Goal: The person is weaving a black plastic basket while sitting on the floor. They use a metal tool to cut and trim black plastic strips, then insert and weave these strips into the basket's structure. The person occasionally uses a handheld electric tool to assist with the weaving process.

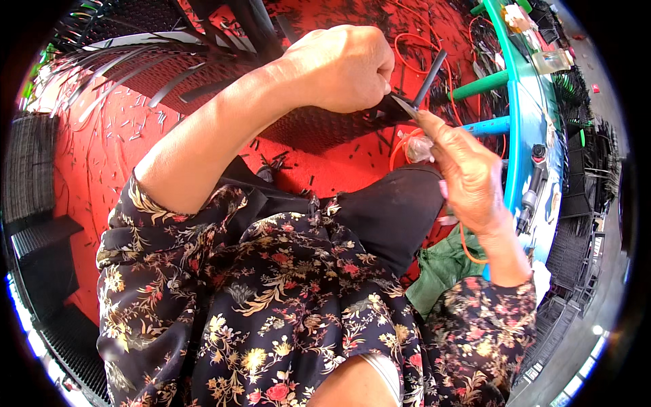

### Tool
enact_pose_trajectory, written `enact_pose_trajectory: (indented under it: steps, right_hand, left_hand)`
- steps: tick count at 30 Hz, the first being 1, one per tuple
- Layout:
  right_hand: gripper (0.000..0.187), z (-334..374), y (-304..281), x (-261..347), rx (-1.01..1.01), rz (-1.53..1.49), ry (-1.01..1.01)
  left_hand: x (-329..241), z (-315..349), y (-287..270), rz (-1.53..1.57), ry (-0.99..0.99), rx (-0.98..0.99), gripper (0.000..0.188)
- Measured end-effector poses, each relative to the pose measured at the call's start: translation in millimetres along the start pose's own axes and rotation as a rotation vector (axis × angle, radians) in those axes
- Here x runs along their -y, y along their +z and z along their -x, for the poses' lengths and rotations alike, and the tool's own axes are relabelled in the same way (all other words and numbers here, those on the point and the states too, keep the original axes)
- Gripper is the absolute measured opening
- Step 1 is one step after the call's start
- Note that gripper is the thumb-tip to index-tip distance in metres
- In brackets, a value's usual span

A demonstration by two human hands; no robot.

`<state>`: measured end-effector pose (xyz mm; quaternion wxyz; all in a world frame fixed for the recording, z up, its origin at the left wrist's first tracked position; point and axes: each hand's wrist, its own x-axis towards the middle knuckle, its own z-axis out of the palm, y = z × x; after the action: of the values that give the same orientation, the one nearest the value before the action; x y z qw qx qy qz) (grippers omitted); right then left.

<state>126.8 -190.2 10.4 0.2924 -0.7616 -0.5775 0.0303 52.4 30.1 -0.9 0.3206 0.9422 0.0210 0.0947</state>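
My left hand [346, 68] is closed in a fist above a dark woven wicker piece [305, 132]. What its fingers grip is hidden from this side. Close to its thumb, a thin metal blade [405, 105] points up and left, held in my right hand [468, 169], whose fingers are closed round it; the handle does not show. Right at the blade, a flat black strip [430, 78] sticks up at a slant. Many loose strip ends [149, 57] fan out from the wicker piece at the upper left.
A red floor [88, 169] is littered with black offcuts. On my right stands a blue and green frame [515, 122] with a dark air tool [534, 186] and a jar [553, 61] on it. An orange hose [413, 37] trails there. Stacked black woven panels [30, 169] stand at left.
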Motion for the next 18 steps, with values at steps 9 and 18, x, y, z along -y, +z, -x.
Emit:
enact_pose_trajectory:
  steps: [9, 18]
  right_hand:
    - [0.036, -21.6, -39.3, 13.6, 0.268, 0.107, 0.015]
    - [0.035, -13.6, -53.1, 14.0, 0.329, -0.013, 0.03]
  left_hand:
    - [-7.1, -0.4, 0.9, -0.001, -0.004, 0.011, 0.015]
    - [-31.0, 12.0, 5.8, -0.09, 0.018, -0.066, 0.014]
